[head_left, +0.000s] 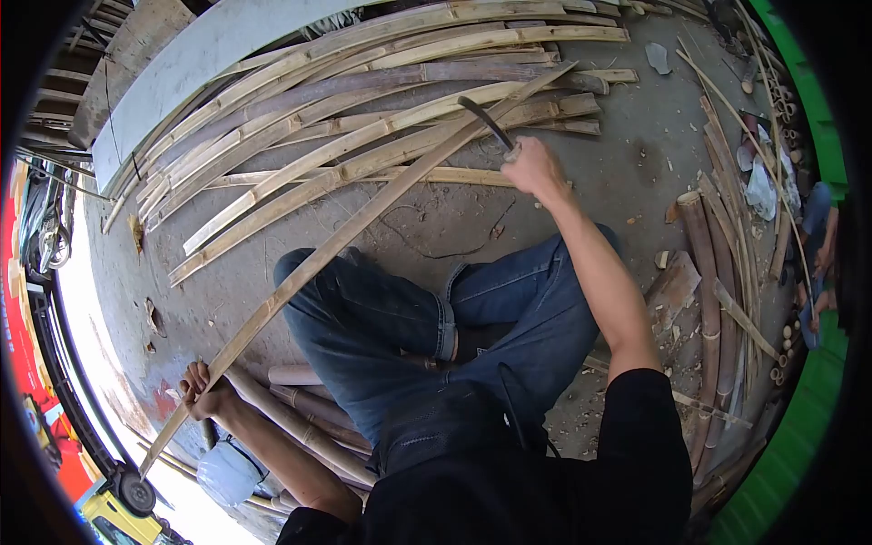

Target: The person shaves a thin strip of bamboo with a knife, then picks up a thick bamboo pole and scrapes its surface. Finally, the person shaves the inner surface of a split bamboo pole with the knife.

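Note:
A long split bamboo strip point(367, 216) runs diagonally across the head view, from the lower left over my left knee to the upper right. My left hand point(205, 392) is closed round it near its lower end. My right hand point(536, 168) grips a knife point(486, 123) with a dark, slightly curved blade; the fingers hide its handle. The blade points up and left, overlapping the strip near its far end in this view. My legs point(363, 304) in jeans are crossed beneath the strip.
Many split bamboo lengths point(318, 182) lie side by side on the concrete floor ahead. Bamboo poles point(708, 309) and wood chips are at my right, before a green wall point(790, 436). More poles point(300, 427) lie at my left. Another person point(817, 263) shows at the right edge.

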Demonstrator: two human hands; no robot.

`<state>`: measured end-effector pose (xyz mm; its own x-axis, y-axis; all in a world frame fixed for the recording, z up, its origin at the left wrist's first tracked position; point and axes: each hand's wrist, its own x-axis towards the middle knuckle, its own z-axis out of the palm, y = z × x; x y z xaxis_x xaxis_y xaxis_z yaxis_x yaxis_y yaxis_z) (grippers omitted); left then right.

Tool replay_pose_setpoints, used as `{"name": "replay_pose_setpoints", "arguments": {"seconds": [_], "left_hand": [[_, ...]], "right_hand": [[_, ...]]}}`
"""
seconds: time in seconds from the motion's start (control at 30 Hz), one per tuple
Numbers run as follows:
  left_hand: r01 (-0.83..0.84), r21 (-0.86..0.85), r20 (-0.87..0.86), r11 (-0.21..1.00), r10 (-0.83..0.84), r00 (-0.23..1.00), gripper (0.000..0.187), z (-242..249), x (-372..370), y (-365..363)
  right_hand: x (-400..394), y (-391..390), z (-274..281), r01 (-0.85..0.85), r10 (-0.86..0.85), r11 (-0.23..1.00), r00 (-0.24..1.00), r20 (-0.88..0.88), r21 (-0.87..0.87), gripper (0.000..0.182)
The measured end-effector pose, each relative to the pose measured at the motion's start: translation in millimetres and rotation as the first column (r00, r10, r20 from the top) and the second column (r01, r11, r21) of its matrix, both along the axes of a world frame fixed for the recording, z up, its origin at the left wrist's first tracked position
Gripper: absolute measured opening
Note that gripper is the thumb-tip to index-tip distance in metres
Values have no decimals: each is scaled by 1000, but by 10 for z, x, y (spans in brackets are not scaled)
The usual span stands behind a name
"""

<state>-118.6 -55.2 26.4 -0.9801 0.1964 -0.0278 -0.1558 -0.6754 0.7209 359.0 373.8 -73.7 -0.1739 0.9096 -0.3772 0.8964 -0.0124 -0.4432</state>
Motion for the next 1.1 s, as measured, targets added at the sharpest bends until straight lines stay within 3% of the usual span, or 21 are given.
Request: {"name": "replay_pose_setpoints", "arguments": {"seconds": [0.03, 0.1, 0.23, 0.3, 0.4, 0.5, 0.57, 0.63, 0.7, 0.77, 0.83, 0.97, 1.1], "left_hand": [[-1, 6, 0, 1000, 1, 1000, 22, -65, -2, -21], [87, 64, -69, 994, -82, 994, 20, -291, -20, 23], [-61, 45, 21, 997, 60, 998, 15, -357, 156, 270], [-68, 58, 2, 996, 68, 998, 13, -328, 51, 172], [-41, 75, -25, 996, 43, 999, 13, -252, -46, 5], [-39, 43, -8, 998, 40, 999, 14, -178, -161, -120], [-50, 11, 23, 999, 50, 998, 16, -101, -182, -199], [-45, 34, 76, 998, 42, 996, 19, -57, -309, -432], [-81, 19, 111, 997, 78, 991, 20, 26, -379, -602], [-186, -96, 92, 978, 195, 976, 20, 12, -412, -652], [-193, -80, 109, 978, 201, 974, 20, 127, -513, -821], [-149, -88, 99, 985, 158, 983, 22, 369, -711, -1092], [-82, -59, 294, 995, 95, 951, 25, 335, -696, -856]], "right_hand": [[213, 263, -170, 75, -74, 997, 996, 39, -13, 36], [524, 662, -307, 53, -62, 997, 980, 191, 48, 35], [306, 848, 142, 137, -166, 985, 924, 343, 106, 34], [41, 614, 283, 77, -103, 986, 978, 183, 146, 32], [-598, -334, 707, -148, 154, 984, 986, -60, 99, 28], [-907, -1066, 739, -402, 405, 913, 914, -39, 64, 36], [-852, -1031, 437, -306, 316, 937, 948, -31, 168, 37], [-590, -617, 375, -162, 163, 985, 987, -10, 59, 39], [-122, -151, 76, 3, -9, 996, 998, 68, 93, 41], [506, 381, -354, 249, -254, 967, 955, 153, 51, 41], [1295, 703, -689, 363, -313, 930, 860, 403, -53, 39], [1141, 867, -622, 385, -389, 920, 885, 255, 70, 36], [193, 210, 109, 118, -96, 969, 989, -109, 218, 30]]}}
